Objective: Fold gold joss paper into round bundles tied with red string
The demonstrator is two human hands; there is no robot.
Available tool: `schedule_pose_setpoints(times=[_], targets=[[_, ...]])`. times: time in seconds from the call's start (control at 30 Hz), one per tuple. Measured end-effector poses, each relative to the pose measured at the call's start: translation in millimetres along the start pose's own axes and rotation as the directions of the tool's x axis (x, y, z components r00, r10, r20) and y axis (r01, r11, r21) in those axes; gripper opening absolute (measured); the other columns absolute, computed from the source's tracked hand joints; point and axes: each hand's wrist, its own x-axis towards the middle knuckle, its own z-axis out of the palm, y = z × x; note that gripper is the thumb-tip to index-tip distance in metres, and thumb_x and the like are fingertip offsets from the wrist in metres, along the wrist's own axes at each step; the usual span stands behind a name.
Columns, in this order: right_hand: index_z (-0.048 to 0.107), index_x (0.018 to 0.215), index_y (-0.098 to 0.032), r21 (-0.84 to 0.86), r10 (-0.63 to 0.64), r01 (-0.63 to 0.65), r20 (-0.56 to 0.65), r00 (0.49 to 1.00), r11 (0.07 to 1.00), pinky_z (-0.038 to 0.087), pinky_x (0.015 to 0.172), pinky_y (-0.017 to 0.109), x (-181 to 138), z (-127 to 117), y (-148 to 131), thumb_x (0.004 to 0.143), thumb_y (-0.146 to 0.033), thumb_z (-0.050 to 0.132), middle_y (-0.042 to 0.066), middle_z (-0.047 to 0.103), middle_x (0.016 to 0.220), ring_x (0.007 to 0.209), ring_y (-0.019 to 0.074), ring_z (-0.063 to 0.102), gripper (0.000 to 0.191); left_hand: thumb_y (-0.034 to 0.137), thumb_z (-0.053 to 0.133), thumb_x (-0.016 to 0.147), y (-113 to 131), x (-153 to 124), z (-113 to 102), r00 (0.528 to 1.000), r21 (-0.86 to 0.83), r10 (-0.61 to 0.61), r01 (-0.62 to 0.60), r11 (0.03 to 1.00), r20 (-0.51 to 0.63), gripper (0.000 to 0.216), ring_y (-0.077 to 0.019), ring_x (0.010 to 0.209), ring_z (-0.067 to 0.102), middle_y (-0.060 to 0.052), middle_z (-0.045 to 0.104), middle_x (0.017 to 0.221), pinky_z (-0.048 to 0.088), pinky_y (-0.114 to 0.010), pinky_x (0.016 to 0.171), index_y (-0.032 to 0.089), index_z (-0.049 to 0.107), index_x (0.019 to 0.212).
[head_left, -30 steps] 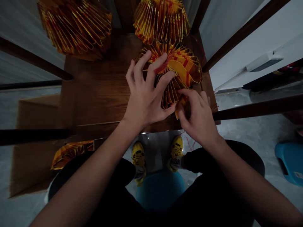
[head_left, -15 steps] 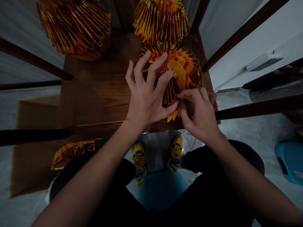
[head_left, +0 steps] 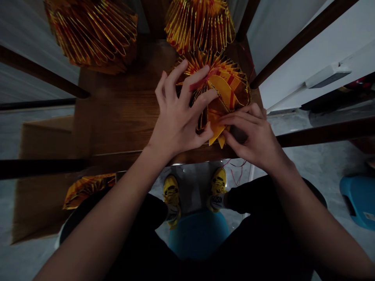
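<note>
Wooden tabletop [head_left: 117,117] is seen from above, crossed by dark wooden rails [head_left: 322,134], with a grey floor [head_left: 307,166] visible below and a white panel with a grey handle [head_left: 328,76] placed at about 2 o'clock. Two pleated gold-and-red paper rosettes [head_left: 90,35] [head_left: 199,27] are positioned at about 11 and 12 o'clock. A third, the central paper rosette [head_left: 231,84], is held at about 1 o'clock, directly below the 12 o'clock rosette and apparently touching it. The left hand [head_left: 177,115] is spread over that rosette's left side, with the left fingers [head_left: 190,84] splayed and pressed into the pleats, and a red strip [head_left: 202,81] is pinned beneath them. The right hand [head_left: 252,138] is set at the rosette's lower edge, with the right fingers [head_left: 240,119] curled around yellow paper tips [head_left: 218,134]; a pinch is indicated, but the exact contact is partly hidden. Yellow sneakers [head_left: 218,187] and black trousers [head_left: 263,238] are seen at about 6 o'clock, along with a blue stool [head_left: 198,238]. Another blue stool [head_left: 359,201] is seen at about 4 o'clock, and a folded gold paper piece [head_left: 88,191] at about 8 o'clock.
</note>
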Motion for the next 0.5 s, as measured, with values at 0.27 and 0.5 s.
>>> schedule_pose_setpoints(times=[0.27, 0.5], targets=[[0.079, 0.115, -0.029, 0.048, -0.015, 0.013, 0.026, 1.000, 0.999, 0.051, 0.103, 0.055, 2, -4, 4, 0.100, -0.024, 0.068, 0.002, 0.083, 0.124, 0.111, 0.0302, 0.066, 0.019, 0.037, 0.071, 0.086, -1, 1, -8, 0.997, 0.030, 0.004, -0.007, 1.000, 0.075, 0.065, -0.0428, 0.164, 0.026, -0.004, 0.038, 0.177, 0.020, -0.071, 0.132, 0.033, 0.052, 0.149], [0.077, 0.109, -0.030, -0.125, 0.037, -0.050, -0.102, 0.994, 0.991, 0.047, 0.101, 0.053, 6, 15, -1, 0.109, -0.034, 0.060, 0.002, 0.083, 0.103, 0.103, 0.0296, 0.066, 0.017, 0.035, 0.071, 0.086, -3, 3, -7, 0.995, -0.011, -0.008, 0.009, 1.000, 0.095, 0.066, -0.0432, 0.165, 0.024, -0.003, 0.037, 0.177, 0.017, -0.072, 0.133, 0.033, 0.051, 0.149]])
